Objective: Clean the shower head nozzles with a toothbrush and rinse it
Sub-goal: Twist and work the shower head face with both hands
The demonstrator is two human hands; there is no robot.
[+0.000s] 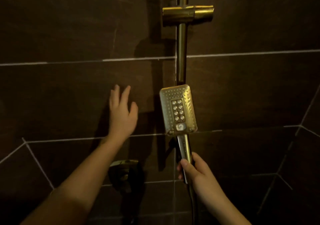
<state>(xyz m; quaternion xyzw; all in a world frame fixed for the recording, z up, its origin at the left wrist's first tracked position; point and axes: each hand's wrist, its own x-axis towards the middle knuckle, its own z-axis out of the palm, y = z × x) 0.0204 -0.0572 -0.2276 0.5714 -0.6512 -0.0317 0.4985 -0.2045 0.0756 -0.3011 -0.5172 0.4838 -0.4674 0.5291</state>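
A gold rectangular shower head (178,109) is held upright in front of the dark tiled wall, its nozzle face turned towards me. My right hand (195,171) grips its handle from below, and a dark hose hangs down from the handle. My left hand (122,112) is raised to the left of the head, fingers spread, holding nothing and apart from it. No toothbrush is in view.
A gold vertical rail (181,51) runs up the wall behind the shower head, with a sliding holder bracket (187,16) near the top. A gold mixer handle (124,171) sticks out of the wall low between my arms. Dark tiles surround everything; light is dim.
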